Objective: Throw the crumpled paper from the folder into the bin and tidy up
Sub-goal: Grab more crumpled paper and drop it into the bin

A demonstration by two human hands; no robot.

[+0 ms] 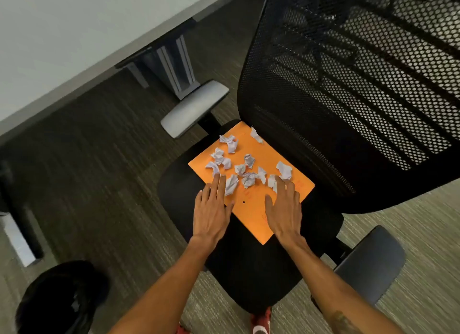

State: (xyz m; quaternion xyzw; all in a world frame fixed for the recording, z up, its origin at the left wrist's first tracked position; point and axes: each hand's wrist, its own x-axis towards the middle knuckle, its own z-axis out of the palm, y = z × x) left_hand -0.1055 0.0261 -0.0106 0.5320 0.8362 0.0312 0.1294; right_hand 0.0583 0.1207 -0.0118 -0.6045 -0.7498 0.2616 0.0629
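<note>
Office carpet, black mesh chair (348, 84) beside a desk. Orange folder (256, 209) lies flat on the seat, crumpled paper (249, 178) scattered across it. My left hand (211, 209) and right hand (285, 209) are flat, fingers spread, gripping nothing. Paper looks light and springy, so I'd scoop it inward from both sides. Bin (59, 299) sits lower left.

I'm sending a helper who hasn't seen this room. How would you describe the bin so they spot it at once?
Start at the black mesh office chair with the orange folder of crumpled paper on its seat. From the seat, look down to the carpet at the lower left corner of the view: the bin is the round black container there. Nothing else on the floor is round and open-topped.
</note>
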